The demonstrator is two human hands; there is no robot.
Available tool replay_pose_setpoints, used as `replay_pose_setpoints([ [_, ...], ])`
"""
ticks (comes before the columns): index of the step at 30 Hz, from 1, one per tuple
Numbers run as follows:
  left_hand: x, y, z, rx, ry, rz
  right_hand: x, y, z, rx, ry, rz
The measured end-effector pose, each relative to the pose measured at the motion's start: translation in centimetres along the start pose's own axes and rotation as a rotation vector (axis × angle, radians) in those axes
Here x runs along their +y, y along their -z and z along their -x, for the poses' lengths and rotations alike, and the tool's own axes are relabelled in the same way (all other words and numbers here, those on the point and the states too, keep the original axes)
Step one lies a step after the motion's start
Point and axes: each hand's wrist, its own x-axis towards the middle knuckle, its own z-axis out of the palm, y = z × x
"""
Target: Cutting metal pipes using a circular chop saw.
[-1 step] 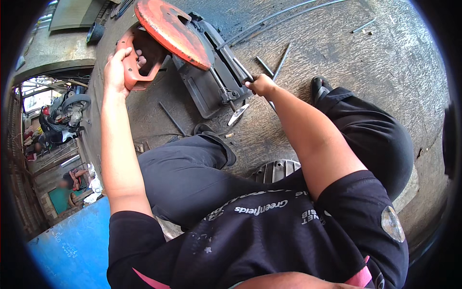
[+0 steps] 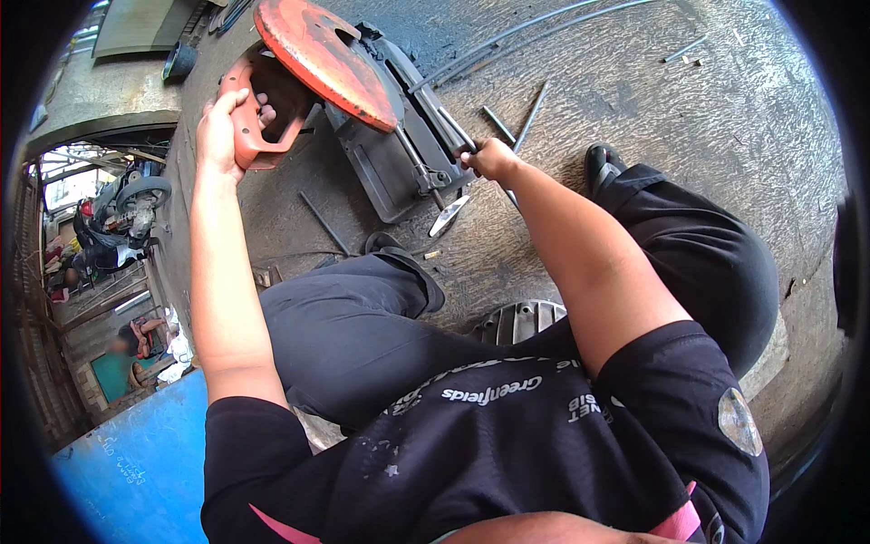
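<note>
My left hand is wrapped round the orange D-shaped handle of a cut-off saw, whose round orange guard is scuffed. Beneath the guard lies the saw's dark metal base, with a clamp screw along it and a flat crank handle at its near end. To the right of that base, my right hand is closed on a thin metal rod that runs up toward the saw. The guard hides the cutting disc and the rod's far part.
Short cut rods lie on the rough concrete floor, and long bent rods stretch beyond the saw. Another rod rests near my left foot. A blue panel stands at lower left. Farther left are a motorcycle and another person.
</note>
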Motion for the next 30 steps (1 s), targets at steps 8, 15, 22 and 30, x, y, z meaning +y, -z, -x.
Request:
replay_pose_setpoints([
  [8, 0.1, -0.1, 0.1, 0.001, -0.006, 0.001, -2.3, -0.7, -0.1, -0.016, 0.066, -0.015],
  [15, 0.0, -0.3, 0.3, 0.041, -0.008, 0.003, -3.1, -1.0, 0.0, 0.026, 0.113, 0.050],
  [22, 0.1, -0.2, 0.1, 0.026, -0.015, 0.002, -3.1, 0.2, 0.1, 0.230, 0.097, 0.251],
  [30, 0.0, 0.0, 0.1, 0.000, -0.013, -0.007, -2.6, -1.2, -0.7, 0.173, 0.117, 0.335],
])
